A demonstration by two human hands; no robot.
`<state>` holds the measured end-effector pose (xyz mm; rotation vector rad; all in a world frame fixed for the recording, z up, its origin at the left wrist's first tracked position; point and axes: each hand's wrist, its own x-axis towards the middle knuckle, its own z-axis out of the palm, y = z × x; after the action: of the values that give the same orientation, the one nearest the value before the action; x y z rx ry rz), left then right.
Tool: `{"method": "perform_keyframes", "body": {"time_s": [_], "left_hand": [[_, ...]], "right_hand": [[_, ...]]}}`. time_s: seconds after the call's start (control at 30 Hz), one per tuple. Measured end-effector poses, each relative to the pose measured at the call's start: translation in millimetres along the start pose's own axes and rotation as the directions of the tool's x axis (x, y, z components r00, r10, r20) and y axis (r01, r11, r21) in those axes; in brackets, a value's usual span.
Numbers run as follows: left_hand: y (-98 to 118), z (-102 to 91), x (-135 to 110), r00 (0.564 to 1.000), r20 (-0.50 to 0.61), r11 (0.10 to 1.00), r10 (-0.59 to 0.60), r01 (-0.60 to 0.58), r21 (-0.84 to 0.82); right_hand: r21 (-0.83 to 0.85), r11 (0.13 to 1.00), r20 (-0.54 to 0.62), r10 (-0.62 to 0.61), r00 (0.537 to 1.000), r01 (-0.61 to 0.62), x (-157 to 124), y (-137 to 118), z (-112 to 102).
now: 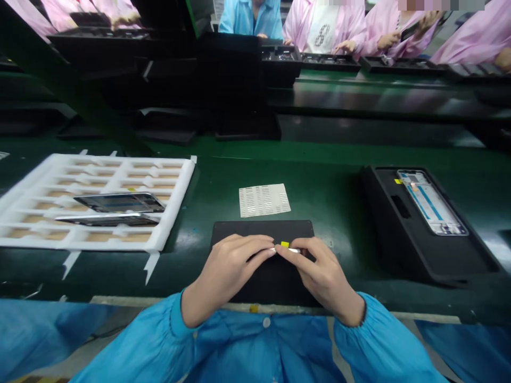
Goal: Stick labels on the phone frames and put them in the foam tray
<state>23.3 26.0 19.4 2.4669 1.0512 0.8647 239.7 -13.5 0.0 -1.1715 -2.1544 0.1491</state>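
Both hands hold a thin phone frame [295, 250] edge-on above a black mat [271, 282]. My left hand [235, 258] pinches its left end between fingers and thumb. The right end is gripped by my right hand [319, 266], with the thumb pressed along the near edge. A yellow tab [285, 244] sticks up from the frame between the hands. Most of the frame is covered by my fingers. Just beyond the mat lies a pale sheet [264, 200] with rows of small strips.
A white slotted tray [175, 213] on the left holds two tilted phone frames [120, 202]. On the right, another phone frame [433, 202] lies on a black tray [407, 234]. Co-workers [325, 26] in pink and blue sit across the green bench [327, 186]; a dark post slants at upper left.
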Motion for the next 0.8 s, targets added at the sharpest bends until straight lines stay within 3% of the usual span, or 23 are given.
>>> {"method": "perform_keyframes", "body": {"time_s": [0.3,0.4,0.5,0.57,0.67,0.8], "left_hand": [[-15,-6.3,-16,0.968,0.025,0.957,0.249,-0.250,0.148],[-16,-5.8,-14,0.956,0.019,0.931,0.291,-0.288,0.225],[-17,-5.7,-12,0.949,0.019,0.904,0.315,-0.306,0.299],[-18,-6.0,-9,0.951,0.037,0.901,0.308,-0.303,0.309],[-23,-5.7,-3,0.968,0.057,0.936,0.245,-0.252,0.245],[-46,-3.0,18,0.980,0.198,0.999,0.028,-0.034,0.027]], "right_hand": [[-0.183,0.967,0.065,-0.166,0.984,0.175,2,4,0],[-0.153,0.978,0.085,-0.128,0.988,0.140,5,2,-4],[0.020,1.000,0.094,-0.010,0.996,0.008,14,3,-11],[0.162,0.977,0.026,0.136,0.990,-0.138,27,11,-11],[0.237,0.919,-0.061,0.339,0.939,-0.316,55,39,3],[0.108,0.946,0.186,0.283,0.941,-0.305,87,80,35]]}}
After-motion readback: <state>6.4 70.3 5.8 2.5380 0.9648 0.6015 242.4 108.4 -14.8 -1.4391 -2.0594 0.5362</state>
